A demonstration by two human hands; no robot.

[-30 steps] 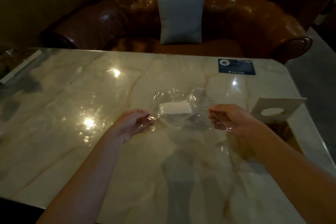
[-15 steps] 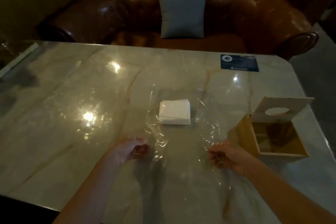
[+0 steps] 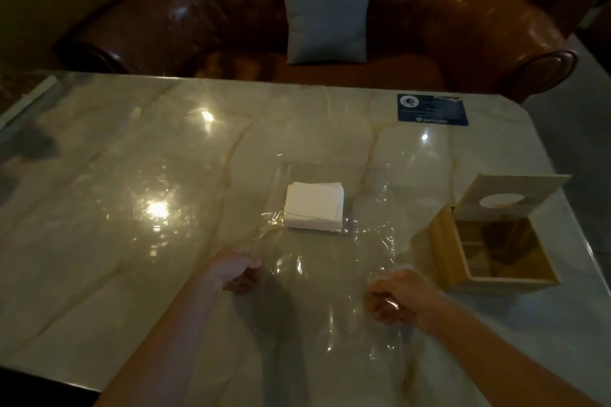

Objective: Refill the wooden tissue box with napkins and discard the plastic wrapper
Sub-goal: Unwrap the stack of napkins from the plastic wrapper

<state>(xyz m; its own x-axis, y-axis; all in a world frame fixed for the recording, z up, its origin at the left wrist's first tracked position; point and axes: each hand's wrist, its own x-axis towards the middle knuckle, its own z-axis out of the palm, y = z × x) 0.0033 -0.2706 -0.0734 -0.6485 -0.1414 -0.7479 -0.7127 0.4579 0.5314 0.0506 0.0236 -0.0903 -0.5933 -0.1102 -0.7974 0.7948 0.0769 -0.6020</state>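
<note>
A white stack of napkins [image 3: 314, 210] lies on the marble table [image 3: 132, 208], inside or on a clear plastic wrapper [image 3: 334, 261] that stretches from the stack toward me. My left hand [image 3: 236, 274] pinches the wrapper's near left edge, and my right hand [image 3: 395, 297] grips its near right edge. The wooden tissue box [image 3: 489, 241] stands at the right of the table with its lid [image 3: 510, 193] tipped up and its inside showing no napkins.
A dark blue card [image 3: 431, 109] lies at the table's far right corner. Behind the table is a brown leather sofa [image 3: 463, 16] with a grey cushion [image 3: 325, 11]. The table's right edge runs just past the box.
Both hands have drawn back toward me along the wrapper, pulling its near end out flat. The napkin stack now lies farther from my hands, and the box has come fully into view.
</note>
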